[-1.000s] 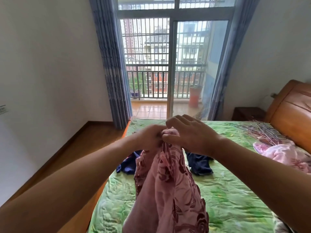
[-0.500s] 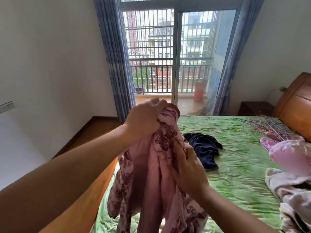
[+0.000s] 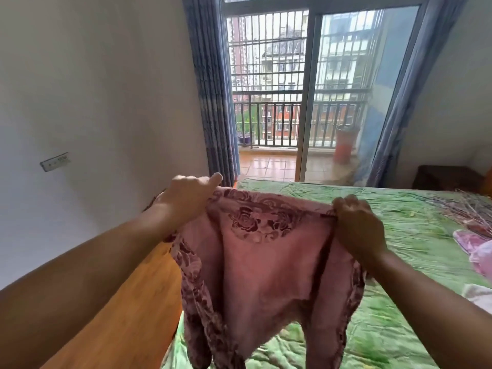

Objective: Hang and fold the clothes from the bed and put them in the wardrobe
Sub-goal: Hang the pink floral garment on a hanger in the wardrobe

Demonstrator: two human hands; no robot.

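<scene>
Just above the green-covered bed (image 3: pixel 404 225), a pink top (image 3: pixel 266 267) with dark red flower patterns hangs spread out, its sleeves dangling. The left hand (image 3: pixel 186 199) grips its upper left corner and the right hand (image 3: pixel 359 229) pinches the upper right edge, fingers curled on the cloth. More pink clothes (image 3: pixel 476 249) lie on the bed's right side. Beyond the bed, blue curtains (image 3: pixel 213 102) frame a glass sliding door (image 3: pixel 359 89).

The one wide-angle camera is riding on the person's head, looking forward and slightly down across the bed (image 3: pixel 399 225) toward the balcony door (image 3: pixel 343 89), sitting near enough that the left hand (image 3: pixel 186 202), right hand (image 3: pixel 359 230) and pink garment (image 3: pixel 269 262) are filling the foreground.
</scene>
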